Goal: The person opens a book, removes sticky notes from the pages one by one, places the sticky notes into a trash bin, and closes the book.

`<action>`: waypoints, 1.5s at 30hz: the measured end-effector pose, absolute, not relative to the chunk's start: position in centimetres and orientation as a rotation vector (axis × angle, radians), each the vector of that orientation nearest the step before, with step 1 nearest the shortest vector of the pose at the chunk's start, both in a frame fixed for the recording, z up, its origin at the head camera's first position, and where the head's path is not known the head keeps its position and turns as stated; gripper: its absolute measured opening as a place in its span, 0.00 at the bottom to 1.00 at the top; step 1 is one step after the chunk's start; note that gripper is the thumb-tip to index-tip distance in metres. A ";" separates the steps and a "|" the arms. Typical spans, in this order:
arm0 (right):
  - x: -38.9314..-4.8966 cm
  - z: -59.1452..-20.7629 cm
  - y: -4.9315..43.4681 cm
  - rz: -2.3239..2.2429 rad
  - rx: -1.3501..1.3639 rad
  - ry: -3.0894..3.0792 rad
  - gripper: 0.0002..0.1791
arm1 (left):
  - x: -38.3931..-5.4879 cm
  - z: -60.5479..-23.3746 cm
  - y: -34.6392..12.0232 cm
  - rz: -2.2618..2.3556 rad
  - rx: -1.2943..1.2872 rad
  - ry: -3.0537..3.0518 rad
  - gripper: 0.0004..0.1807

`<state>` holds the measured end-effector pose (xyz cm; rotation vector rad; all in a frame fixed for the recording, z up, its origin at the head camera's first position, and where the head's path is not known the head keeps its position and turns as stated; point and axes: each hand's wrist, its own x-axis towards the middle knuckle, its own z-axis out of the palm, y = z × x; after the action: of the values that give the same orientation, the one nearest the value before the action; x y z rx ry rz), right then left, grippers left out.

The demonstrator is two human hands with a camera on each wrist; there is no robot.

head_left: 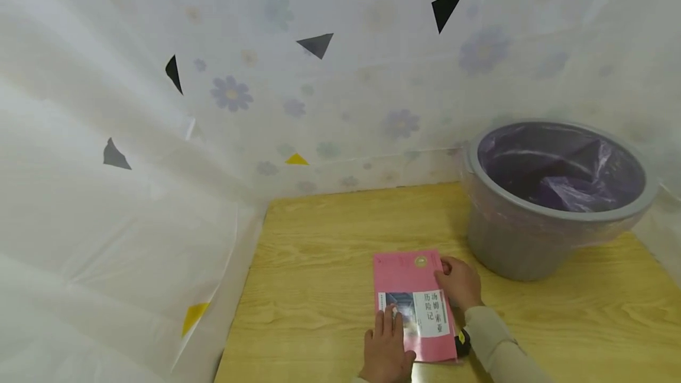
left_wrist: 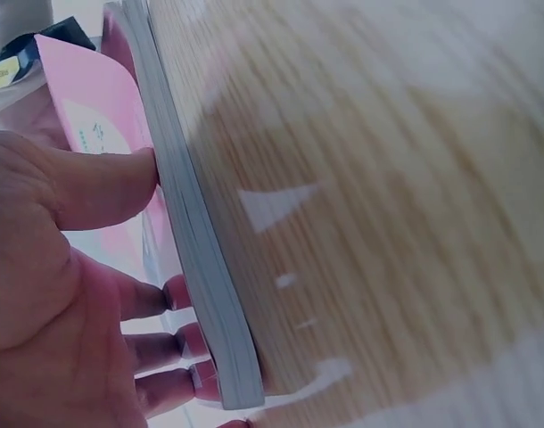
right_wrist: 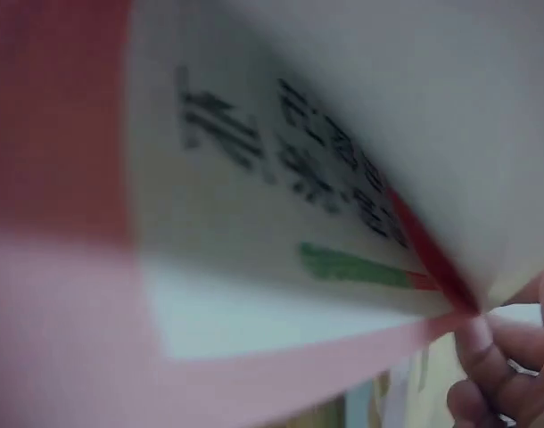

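A pink paperback book (head_left: pixel 407 276) with Chinese lettering and a picture on its cover lies on the wooden table. My left hand (head_left: pixel 385 344) rests on the lower left of the cover, fingers extended. The left wrist view shows that thumb against the edge of the book (left_wrist: pixel 187 214), whose pages show side-on. At the upper right edge, my right hand (head_left: pixel 461 283) pinches the cover between thumb and fingers. Seen from the right wrist, the pink cover (right_wrist: pixel 67 303) bends up close to the camera, and the fingertips of the right hand (right_wrist: pixel 508 361) grip its edge.
A large grey bin (head_left: pixel 513 247) lined with a purple plastic bag (head_left: pixel 574 191) stands at the back right of the table (head_left: pixel 303 265). Flower-patterned plastic sheeting (head_left: pixel 346 99) hangs behind and on the left. A black band (head_left: pixel 463 344) is at the right wrist.
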<state>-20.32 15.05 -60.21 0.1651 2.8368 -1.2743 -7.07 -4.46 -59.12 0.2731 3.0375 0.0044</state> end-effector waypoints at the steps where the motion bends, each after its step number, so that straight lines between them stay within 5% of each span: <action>1: -20.3 -60.0 15.0 -1.281 0.163 2.844 0.25 | -7.1 -59.1 -4.5 0.001 0.278 3.046 0.42; 17: -15.1 -57.2 14.2 -1.384 0.160 2.593 0.25 | -7.1 -60.4 -5.6 0.288 0.363 3.178 0.38; 26: -10.9 -56.6 10.3 -1.416 -0.049 2.732 0.30 | -9.0 -58.1 -6.5 1.081 0.307 3.164 0.14; 32: -9.0 -57.3 7.0 -1.310 -0.494 3.107 0.37 | -9.9 -55.1 -7.2 1.663 -0.033 2.633 0.17; 38: -8.1 -56.9 5.6 -1.213 -0.672 3.008 0.41 | -10.0 -53.7 -7.7 1.674 -0.179 2.507 0.24; 45: -8.6 -56.3 6.3 -1.574 -0.656 2.622 0.18 | -9.9 -55.2 -7.9 1.652 -0.387 2.531 0.22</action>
<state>-8.55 6.34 -56.26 -0.6560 2.6224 -1.5739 -9.89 -7.90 -55.17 -0.3873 2.5313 1.6516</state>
